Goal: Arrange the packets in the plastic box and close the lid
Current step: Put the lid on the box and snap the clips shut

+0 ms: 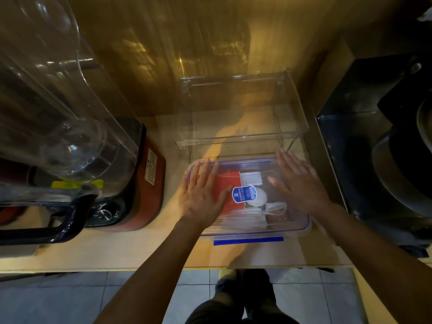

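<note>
A clear plastic box [301,226] with a blue-trimmed lid [247,164] sits on the wooden counter in front of me. The lid lies on top of the box, and a blue clip [248,241] shows along its near edge. Through the lid I see a red packet [225,181], white packets [251,178] and a blue-and-white sticker [244,194]. My left hand [201,195] lies flat on the lid's left side, fingers spread. My right hand [300,183] lies flat on the lid's right side, fingers spread.
A clear acrylic stand [238,111] is just behind the box. A red blender base [149,183] with a large clear jug [58,113] stands at the left. A dark appliance [374,148] is at the right. The counter's front edge [140,268] runs below, above a tiled floor.
</note>
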Demonstrator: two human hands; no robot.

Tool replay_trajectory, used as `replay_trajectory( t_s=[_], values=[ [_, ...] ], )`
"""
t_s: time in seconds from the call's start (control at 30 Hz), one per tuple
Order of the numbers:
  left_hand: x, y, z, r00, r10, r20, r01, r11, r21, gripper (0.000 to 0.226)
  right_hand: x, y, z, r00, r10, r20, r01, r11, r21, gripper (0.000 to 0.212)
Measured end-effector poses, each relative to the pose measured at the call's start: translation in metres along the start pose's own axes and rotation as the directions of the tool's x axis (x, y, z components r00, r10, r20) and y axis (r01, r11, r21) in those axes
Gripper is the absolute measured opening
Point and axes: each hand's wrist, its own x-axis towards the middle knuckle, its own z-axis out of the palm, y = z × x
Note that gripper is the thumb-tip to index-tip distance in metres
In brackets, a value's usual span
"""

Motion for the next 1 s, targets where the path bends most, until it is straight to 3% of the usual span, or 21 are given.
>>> replay_trajectory(
  t_s=[0.13,0.23,0.27,0.33,0.4,0.43,0.5,0.67,0.8,0.9,1.0],
  values=[
    [0.001,-0.002,0.005,1.0,-0.008,-0.021,0.008,1.0,-0.008,0.072,0.0,0.002,0.002,1.0,-0.011,-0.011,0.012,0.998,0.059,0.066],
    [0.001,-0.002,0.004,1.0,0.002,-0.03,-0.003,1.0,-0.018,0.07,0.003,0.002,0.005,0.999,-0.016,-0.032,0.024,0.962,0.274,0.067],
    [0.002,-0.002,0.003,1.0,0.004,-0.023,-0.005,0.999,-0.035,0.07,0.005,0.002,0.005,0.998,0.053,-0.022,-0.039,0.91,0.413,0.066],
    [0.004,-0.005,-0.001,1.0,-0.011,-0.006,0.01,0.994,-0.111,0.067,0.006,0.002,0.003,0.966,0.253,0.055,-0.219,0.686,0.694,0.059],
    [0.007,-0.007,-0.005,1.0,-0.025,-0.008,0.023,0.983,-0.181,0.061,0.006,0.002,0.003,0.924,0.358,0.137,-0.306,0.474,0.826,0.045],
    [0.007,-0.008,-0.006,1.0,-0.024,-0.017,0.02,0.983,-0.183,0.059,0.005,0.003,0.002,0.909,0.384,0.16,-0.327,0.422,0.845,0.038],
    [0.005,-0.009,-0.007,0.999,-0.01,-0.032,0.005,0.987,-0.159,0.057,0.003,0.004,0.001,0.887,0.422,0.186,-0.365,0.395,0.843,0.031],
    [0.005,-0.011,-0.003,0.999,0.031,-0.023,-0.033,0.995,-0.094,0.061,0.008,0.011,0.001,0.852,0.459,0.25,-0.424,0.327,0.844,0.046],
    [0.005,-0.012,-0.001,0.997,0.074,-0.025,-0.075,0.997,-0.024,0.067,0.018,0.015,-0.005,0.848,0.454,0.273,-0.457,0.366,0.811,0.037],
    [0.005,-0.012,0.0,0.996,0.079,-0.03,-0.079,0.997,0.015,0.072,0.033,0.016,-0.014,0.895,0.383,0.229,-0.416,0.526,0.742,0.029],
    [0.005,-0.011,0.0,0.998,0.068,-0.018,-0.068,0.997,0.024,0.073,0.057,0.008,-0.027,0.922,0.185,0.342,-0.369,0.688,0.625,0.032]
  ],
)
